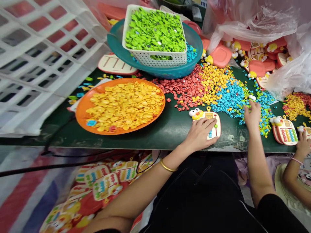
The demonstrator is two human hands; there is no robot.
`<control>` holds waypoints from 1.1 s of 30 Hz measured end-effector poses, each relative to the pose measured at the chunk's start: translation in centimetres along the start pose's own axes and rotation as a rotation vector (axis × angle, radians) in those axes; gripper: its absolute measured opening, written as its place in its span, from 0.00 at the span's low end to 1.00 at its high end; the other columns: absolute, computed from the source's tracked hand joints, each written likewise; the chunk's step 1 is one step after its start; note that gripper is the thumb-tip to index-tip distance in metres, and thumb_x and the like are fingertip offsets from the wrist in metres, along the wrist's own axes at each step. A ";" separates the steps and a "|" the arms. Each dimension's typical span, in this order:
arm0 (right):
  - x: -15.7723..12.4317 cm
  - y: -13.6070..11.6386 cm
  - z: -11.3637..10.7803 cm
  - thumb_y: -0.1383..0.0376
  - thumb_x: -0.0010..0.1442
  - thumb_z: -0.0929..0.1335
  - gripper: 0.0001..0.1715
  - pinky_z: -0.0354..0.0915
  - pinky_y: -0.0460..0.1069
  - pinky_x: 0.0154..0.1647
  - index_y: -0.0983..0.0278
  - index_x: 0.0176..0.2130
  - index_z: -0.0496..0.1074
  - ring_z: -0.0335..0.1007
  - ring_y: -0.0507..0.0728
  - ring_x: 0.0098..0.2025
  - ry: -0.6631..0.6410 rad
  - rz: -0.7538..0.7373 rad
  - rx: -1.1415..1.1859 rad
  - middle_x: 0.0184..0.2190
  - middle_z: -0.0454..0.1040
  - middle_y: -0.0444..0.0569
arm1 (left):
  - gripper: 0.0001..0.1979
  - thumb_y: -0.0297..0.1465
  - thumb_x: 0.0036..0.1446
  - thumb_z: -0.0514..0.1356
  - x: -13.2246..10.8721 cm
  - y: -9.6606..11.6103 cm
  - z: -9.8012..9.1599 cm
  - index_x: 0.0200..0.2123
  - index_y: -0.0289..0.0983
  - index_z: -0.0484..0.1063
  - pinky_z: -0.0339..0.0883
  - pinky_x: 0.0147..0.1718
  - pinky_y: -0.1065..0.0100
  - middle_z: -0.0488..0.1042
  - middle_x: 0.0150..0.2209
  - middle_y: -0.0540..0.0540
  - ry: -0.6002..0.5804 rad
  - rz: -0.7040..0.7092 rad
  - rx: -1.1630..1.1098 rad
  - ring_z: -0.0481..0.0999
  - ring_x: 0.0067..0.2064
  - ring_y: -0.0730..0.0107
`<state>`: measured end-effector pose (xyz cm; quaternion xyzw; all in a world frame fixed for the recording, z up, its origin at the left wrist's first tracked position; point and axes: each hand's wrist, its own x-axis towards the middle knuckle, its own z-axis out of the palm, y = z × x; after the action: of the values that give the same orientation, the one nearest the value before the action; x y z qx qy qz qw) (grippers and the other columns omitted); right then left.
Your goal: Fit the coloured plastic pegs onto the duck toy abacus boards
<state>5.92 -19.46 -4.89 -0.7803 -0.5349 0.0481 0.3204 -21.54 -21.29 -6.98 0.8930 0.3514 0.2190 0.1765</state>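
Note:
Beneath my left hand [199,132] lies a cream toy board [218,124] with a yellow duck-like head, bulging white eyes and a small yellow loop. My fingers lie across its face and my thumb is along the near edge, holding it against the table. Blue, green and red pieces show in its slots; my hand covers the rest. My right hand [252,114] is at the heap of small blue pieces [232,97] and green pieces [266,121], its fingers bent together. Whatever is between those fingertips is too small to make out.
An orange tray [80,118] of yellow parts stands left. Behind it, a white basket [155,58] of green parts sits in a teal basin [116,42]. Red pieces [184,87] lie mid-table. Another person's hand [303,144] is right, beside finished-looking boards [286,132].

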 end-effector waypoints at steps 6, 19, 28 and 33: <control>5.6 3.6 -1.1 0.68 0.50 0.73 0.02 0.61 0.54 0.37 0.66 0.28 0.77 0.64 0.55 0.27 -0.179 0.038 -0.021 0.23 0.71 0.47 | 0.33 0.43 0.56 0.63 -0.4 0.2 -0.1 0.63 0.43 0.65 0.60 0.57 0.50 0.72 0.60 0.43 -0.034 0.072 -0.036 0.67 0.59 0.49; -6.9 -5.3 3.0 0.61 0.64 0.65 0.14 0.69 0.54 0.46 0.60 0.41 0.80 0.72 0.58 0.42 -0.294 -0.296 0.346 0.39 0.76 0.51 | 0.25 0.43 0.59 0.63 -0.7 0.2 -0.9 0.59 0.51 0.70 0.55 0.58 0.49 0.68 0.62 0.45 -0.117 0.130 -0.020 0.66 0.59 0.49; -4.2 -0.6 1.1 0.61 0.62 0.65 0.14 0.67 0.54 0.44 0.60 0.38 0.81 0.70 0.58 0.40 -0.135 -0.233 0.173 0.39 0.75 0.53 | 0.45 0.55 0.46 0.68 -0.2 0.7 -0.4 0.64 0.44 0.63 0.58 0.57 0.48 0.63 0.64 0.39 -0.042 -0.045 -0.051 0.63 0.61 0.43; 0.0 3.9 -0.2 0.60 0.58 0.67 0.13 0.63 0.55 0.39 0.64 0.32 0.80 0.67 0.59 0.34 -0.009 -0.087 0.003 0.32 0.75 0.56 | 0.32 0.54 0.49 0.68 -0.6 0.5 0.2 0.55 0.47 0.74 0.58 0.54 0.51 0.70 0.61 0.44 -0.012 0.007 -0.031 0.65 0.58 0.47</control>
<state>9.13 -20.44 -6.87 -0.7556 -0.5697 0.0384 0.3211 -21.51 -22.09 -7.05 0.8927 0.3439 0.2196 0.1915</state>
